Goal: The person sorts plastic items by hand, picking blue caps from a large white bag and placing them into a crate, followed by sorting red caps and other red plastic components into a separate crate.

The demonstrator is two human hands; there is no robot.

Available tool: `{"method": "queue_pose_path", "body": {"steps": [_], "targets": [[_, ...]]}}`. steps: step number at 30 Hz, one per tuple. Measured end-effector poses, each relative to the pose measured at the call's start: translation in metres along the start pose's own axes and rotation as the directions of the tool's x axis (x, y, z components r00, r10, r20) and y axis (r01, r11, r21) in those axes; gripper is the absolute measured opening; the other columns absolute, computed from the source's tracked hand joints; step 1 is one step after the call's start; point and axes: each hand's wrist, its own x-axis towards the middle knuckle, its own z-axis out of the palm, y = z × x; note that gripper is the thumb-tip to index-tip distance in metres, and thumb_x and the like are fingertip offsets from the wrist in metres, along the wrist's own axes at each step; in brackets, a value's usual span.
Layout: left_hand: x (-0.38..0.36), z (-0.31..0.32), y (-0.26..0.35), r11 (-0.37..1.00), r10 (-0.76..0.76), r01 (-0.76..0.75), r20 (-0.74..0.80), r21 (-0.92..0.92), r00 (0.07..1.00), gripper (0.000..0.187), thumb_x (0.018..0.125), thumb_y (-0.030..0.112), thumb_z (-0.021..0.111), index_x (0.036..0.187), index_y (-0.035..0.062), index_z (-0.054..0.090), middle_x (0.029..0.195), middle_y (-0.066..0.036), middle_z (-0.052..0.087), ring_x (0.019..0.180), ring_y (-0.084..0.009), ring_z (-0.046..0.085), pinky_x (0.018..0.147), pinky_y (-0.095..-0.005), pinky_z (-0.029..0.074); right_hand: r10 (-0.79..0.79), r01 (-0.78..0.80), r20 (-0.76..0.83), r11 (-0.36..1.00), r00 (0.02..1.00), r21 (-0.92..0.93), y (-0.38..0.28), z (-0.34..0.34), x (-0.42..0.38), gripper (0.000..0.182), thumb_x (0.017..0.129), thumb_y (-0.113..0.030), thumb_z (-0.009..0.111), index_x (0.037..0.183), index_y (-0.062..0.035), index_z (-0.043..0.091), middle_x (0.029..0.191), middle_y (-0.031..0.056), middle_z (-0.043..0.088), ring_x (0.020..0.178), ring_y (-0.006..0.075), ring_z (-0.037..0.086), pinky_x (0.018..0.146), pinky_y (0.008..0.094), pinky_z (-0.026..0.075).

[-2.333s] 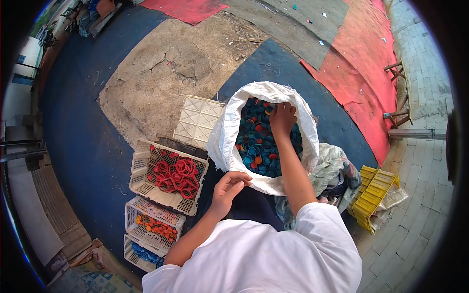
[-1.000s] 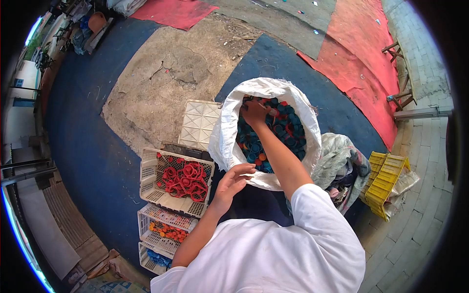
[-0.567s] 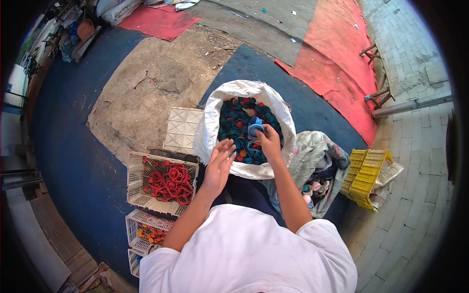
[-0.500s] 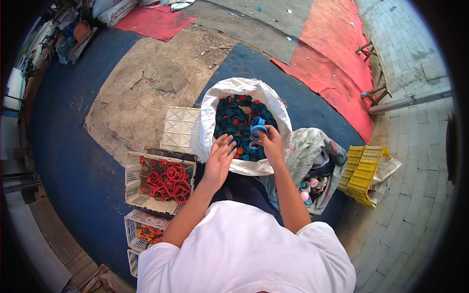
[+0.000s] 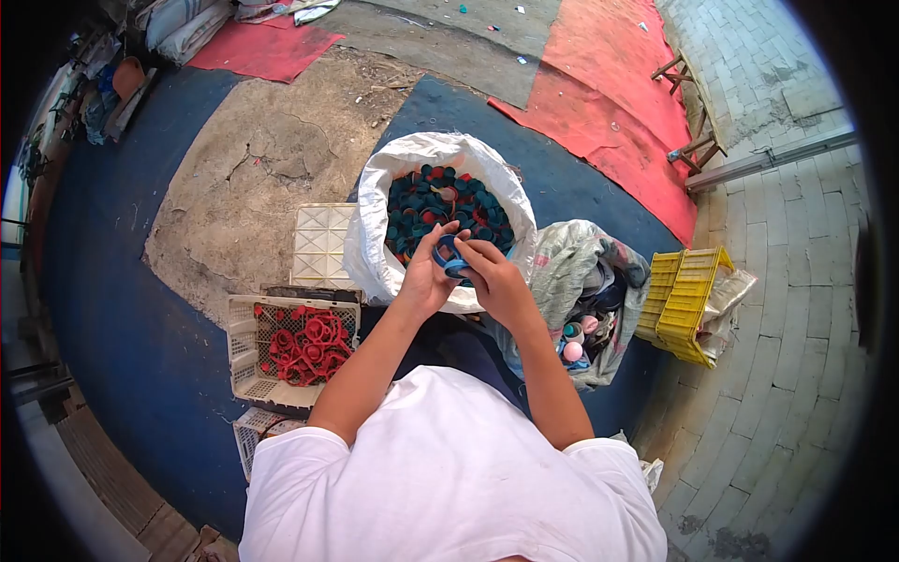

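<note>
Both hands are together over the near part of an open white woven sack (image 5: 368,225). A blue plastic ring-shaped cap (image 5: 454,266) is between them. My left hand (image 5: 427,278) is closed around the cap's left side, with the fingers curled at its rim. From the right, my right hand (image 5: 495,283) pinches the same cap with thumb and fingers. Many dark teal caps (image 5: 412,201), with some red ones mixed in, fill the sack below.
Left of the sack is a cream crate (image 5: 245,351) of red plastic rings (image 5: 312,347), beside another pale crate (image 5: 323,242). To the right lie a greyish sack (image 5: 552,267) of mixed items and yellow crates (image 5: 679,300). A brick wall (image 5: 777,281) runs along the right.
My right hand has brought the blue cap back toward me and to the left. My left hand, open before, has closed on it too. The camera view has shifted slightly.
</note>
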Motion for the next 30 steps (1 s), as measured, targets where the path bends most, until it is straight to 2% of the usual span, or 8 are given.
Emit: {"method": "queue_pose_path", "body": {"steps": [10,17,20,23,24,25,27,30], "targets": [[-0.006,-0.009,-0.007,0.945,0.047,-0.041,0.009,-0.326,0.999,0.045,0.105,0.045,0.044,0.131,0.0102,0.057,0.135,-0.013,0.06,0.128,-0.035,0.055,0.112,-0.052,0.042,0.24,-0.207,-0.073,0.928,0.968,0.311,-0.028,0.017,0.007,0.046,0.086,0.003,0.069,0.131,-0.0029,0.064,0.105,0.0134,0.07,0.097,0.0278,0.07,0.083,0.0342,0.057],[-0.023,-0.004,-0.005,0.929,0.089,-0.039,0.119,-0.369,0.989,0.052,0.099,0.053,0.048,0.134,0.0164,0.057,0.139,-0.009,0.058,0.13,-0.0321,0.053,0.109,-0.0519,0.043,-0.088,0.081,-0.029,0.977,0.996,-0.195,-0.018,0.042,0.011,0.046,0.089,-0.008,0.072,0.133,-0.0013,0.064,0.117,0.0173,0.068,0.106,0.0297,0.062,0.088,0.0366,0.052],[-0.022,-0.009,-0.002,0.915,0.091,-0.045,0.096,-0.4,0.991,0.049,0.098,0.05,0.05,0.131,0.0156,0.061,0.135,-0.01,0.06,0.126,-0.0307,0.057,0.106,-0.0519,0.045,0.04,-0.041,-0.019,0.999,0.999,-0.022,-0.022,0.04,0.012,0.046,0.087,-0.013,0.074,0.13,-0.0001,0.065,0.122,0.0178,0.065,0.11,0.033,0.059,0.095,0.0399,0.048],[-0.021,-0.012,0.002,0.888,0.087,-0.053,0.053,-0.456,0.995,0.045,0.099,0.047,0.052,0.129,0.0147,0.064,0.131,-0.011,0.063,0.12,-0.0289,0.061,0.105,-0.0517,0.047,-0.007,0.013,-0.073,0.996,0.997,0.084,-0.02,0.023,0.024,0.039,0.087,-0.012,0.074,0.124,-0.0004,0.069,0.12,0.0168,0.067,0.106,0.0282,0.061,0.089,0.0368,0.051],[-0.023,-0.014,0.005,0.882,0.091,-0.029,0.109,-0.47,0.99,0.042,0.098,0.042,0.056,0.127,0.0125,0.064,0.127,-0.012,0.065,0.116,-0.0303,0.063,0.108,-0.0549,0.046,0.135,-0.123,-0.042,0.968,0.99,0.219,-0.022,0.014,0.03,0.033,0.088,-0.012,0.073,0.119,-0.0004,0.071,0.12,0.0152,0.067,0.101,0.0234,0.064,0.08,0.0339,0.054],[-0.026,-0.008,0.007,0.875,0.093,-0.036,0.094,-0.483,0.991,0.042,0.098,0.042,0.057,0.126,0.0119,0.064,0.127,-0.012,0.065,0.116,-0.031,0.063,0.108,-0.0562,0.045,0.086,-0.06,-0.115,0.975,0.99,0.212,-0.009,0.011,0.038,0.028,0.091,-0.011,0.072,0.117,-0.0004,0.072,0.115,0.0138,0.069,0.093,0.0186,0.067,0.074,0.0309,0.055],[-0.033,0.001,0.012,0.857,0.098,-0.056,0.056,-0.512,0.994,0.041,0.097,0.041,0.059,0.125,0.0108,0.064,0.126,-0.012,0.065,0.116,-0.0324,0.063,0.11,-0.0587,0.044,0.258,-0.211,-0.082,0.904,0.963,0.373,0.023,0.008,0.053,0.026,0.094,-0.014,0.069,0.116,-0.0009,0.072,0.106,0.0134,0.072,0.088,0.0175,0.069,0.076,0.0299,0.055],[-0.037,-0.003,0.015,0.837,0.118,-0.084,0.029,-0.541,0.993,0.04,0.097,0.039,0.06,0.124,0.01,0.063,0.125,-0.012,0.064,0.115,-0.0333,0.063,0.109,-0.0603,0.044,0.35,-0.34,0.021,0.895,0.937,0.288,0.067,0.018,0.089,0.028,0.095,-0.02,0.067,0.113,0.0006,0.071,0.098,0.0137,0.075,0.086,0.0189,0.071,0.079,0.0312,0.055]]}}
